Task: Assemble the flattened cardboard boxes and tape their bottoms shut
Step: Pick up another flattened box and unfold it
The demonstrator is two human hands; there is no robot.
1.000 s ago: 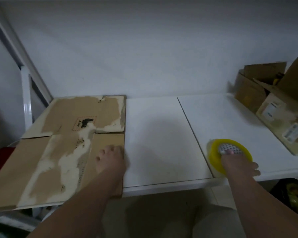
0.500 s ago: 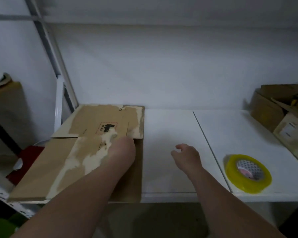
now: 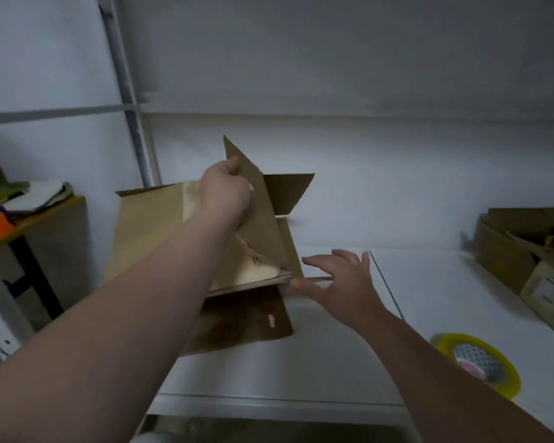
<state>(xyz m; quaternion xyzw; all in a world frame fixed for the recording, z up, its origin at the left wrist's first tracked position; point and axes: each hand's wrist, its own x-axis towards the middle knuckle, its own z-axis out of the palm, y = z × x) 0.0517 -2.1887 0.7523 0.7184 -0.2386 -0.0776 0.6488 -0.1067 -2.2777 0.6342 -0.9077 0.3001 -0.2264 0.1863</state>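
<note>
- Since half a second ago the box (image 3: pixel 147 231) has come up off the table (image 3: pixel 301 366). It lay flat under the left hand; now one panel (image 3: pixel 263 215) stands tilted above the rest. The right hand has crossed from mid-table to the box's right edge. The tape (image 3: pixel 480 362) has kept its place on the table.
- Head view, hands: the left hand (image 3: pixel 226 187) grips the panel's upper edge, fingers curled over it. The right hand (image 3: pixel 339 282) is wide, fingers spread, holding nothing. Its thumb is at the box's near right corner; I cannot tell whether it touches.
- Head view, the key relation: the box lies just left of the right hand and under the left hand. Its long axis runs away from the person, toward the wall (image 3: pixel 365 75). The right hand is nearer the free right edge, so it likely takes that edge and pulls against the left hand to square the box open.
- Progress, as I judge it: the box is only partly opened, its bottom not yet folded or taped.
- Surface: the table is white and smooth, with a seam just right of the right hand. The tape lies flat to that hand's right, nearer the person and well apart from the box.
- Room: a metal post (image 3: pixel 125 75) stands left of the left hand, with a shelf (image 3: pixel 45 209) further left. More brown cartons (image 3: pixel 509 251) sit far right.
</note>
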